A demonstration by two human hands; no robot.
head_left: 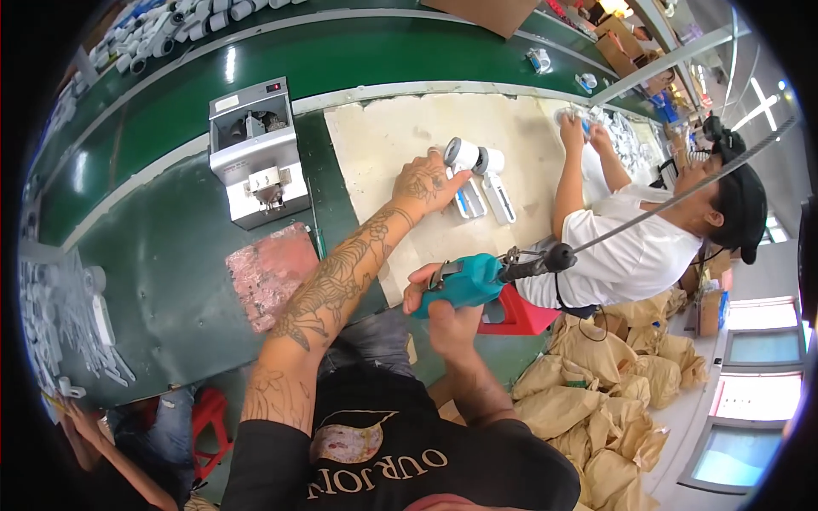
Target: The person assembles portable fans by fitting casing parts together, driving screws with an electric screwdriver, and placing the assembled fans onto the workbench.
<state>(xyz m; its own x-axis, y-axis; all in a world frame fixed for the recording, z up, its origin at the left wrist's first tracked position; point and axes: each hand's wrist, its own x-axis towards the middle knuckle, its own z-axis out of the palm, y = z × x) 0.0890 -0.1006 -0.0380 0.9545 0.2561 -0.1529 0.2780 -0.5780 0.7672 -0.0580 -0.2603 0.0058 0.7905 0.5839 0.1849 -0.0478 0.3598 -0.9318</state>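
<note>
My left hand (426, 183) reaches over the cream work mat. Its fingers close around a white handheld device with a round, dark-rimmed head (463, 153), partly hidden by the hand. Just right of it lies a second white device of the same shape (499, 187), its handle toward me. A teal electric screwdriver (469, 283) is gripped in my right hand (447, 319), lower and nearer my body. The screwdriver's black end joins a cable running up to the right.
A grey metal machine (260, 157) stands left of the mat (375, 128), with a worn pink pad (270, 274) before it. At right, a co-worker in a white shirt (635, 243) handles parts. Brown sacks (596, 366) and a red stool (520, 313) are also there.
</note>
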